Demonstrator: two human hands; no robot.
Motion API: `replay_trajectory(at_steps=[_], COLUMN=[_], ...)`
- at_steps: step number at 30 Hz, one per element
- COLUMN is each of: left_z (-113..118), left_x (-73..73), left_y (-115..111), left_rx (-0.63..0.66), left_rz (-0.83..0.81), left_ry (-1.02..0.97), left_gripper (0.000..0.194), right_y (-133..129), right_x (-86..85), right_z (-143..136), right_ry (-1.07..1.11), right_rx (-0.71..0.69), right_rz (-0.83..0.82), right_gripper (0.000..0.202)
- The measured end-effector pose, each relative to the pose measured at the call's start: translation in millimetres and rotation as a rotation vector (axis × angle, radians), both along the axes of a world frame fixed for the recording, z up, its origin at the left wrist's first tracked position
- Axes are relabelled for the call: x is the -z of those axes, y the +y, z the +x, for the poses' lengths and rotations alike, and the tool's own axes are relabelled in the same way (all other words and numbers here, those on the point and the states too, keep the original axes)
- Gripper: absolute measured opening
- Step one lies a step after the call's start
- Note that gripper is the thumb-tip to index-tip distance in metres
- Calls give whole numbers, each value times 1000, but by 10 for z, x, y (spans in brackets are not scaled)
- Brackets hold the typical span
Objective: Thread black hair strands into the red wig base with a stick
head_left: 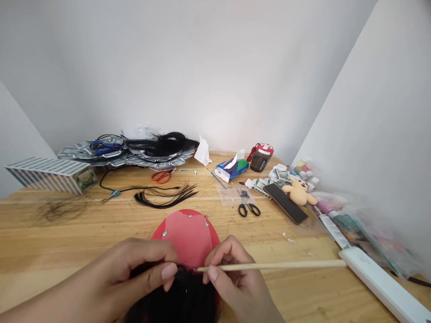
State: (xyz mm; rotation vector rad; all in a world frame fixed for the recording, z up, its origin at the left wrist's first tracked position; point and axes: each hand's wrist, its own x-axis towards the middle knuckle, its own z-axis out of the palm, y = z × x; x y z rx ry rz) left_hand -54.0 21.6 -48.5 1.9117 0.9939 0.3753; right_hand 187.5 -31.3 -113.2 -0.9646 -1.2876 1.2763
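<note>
A rounded red and pink form (188,237), studded with several silvery pins, stands in front of me at the table's near side. Black hair (183,298) hangs over its lower part. My left hand (141,273) pinches a bit of that hair between thumb and fingers, at the hair's upper edge. Between the thumb and fingers of my right hand (232,273) is a thin pale wooden stick (286,265). Its tip touches or nearly touches the hairline close to my left fingertips, and the long end points right. My hands hide the form's sides.
Black-handled scissors (249,209), a hair strand (166,197) and red-handled scissors (162,176) lie beyond the form. Farther back are a tissue pack (232,169) and a dark cup (261,158). A phone (285,204), a plush toy (299,192) and a white device (380,282) line the right.
</note>
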Motion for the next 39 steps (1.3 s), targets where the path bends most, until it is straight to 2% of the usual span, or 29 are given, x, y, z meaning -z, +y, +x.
replay_trajectory(at_steps=[4, 7, 10, 17, 27, 35, 39], left_z=[201, 283, 305, 403, 570, 757, 777], left_x=[-172, -242, -272, -382, -418, -617, -646], left_y=[65, 73, 73, 57, -5, -163, -189], left_rx=[85, 123, 152, 225, 215, 257, 266], left_rz=[88, 170, 218, 215, 376, 420, 440], left_ry=[176, 295, 393, 541, 737, 923, 973], left_gripper=[48, 44, 41, 38, 36, 32, 29], right_y=[4, 30, 42, 34, 52, 70, 78], right_x=[-48, -68, -84, -127, -110, -83, -49], right_z=[-45, -79, -90, -92, -107, -141, -150], right_ry=[23, 33, 21, 37, 115, 208, 227], right_rx=[16, 57, 69, 52, 30, 48, 50], right_rz=[-21, -34, -37, -28, 3, -18, -41], right_gripper=[43, 47, 49, 43, 39, 41, 44])
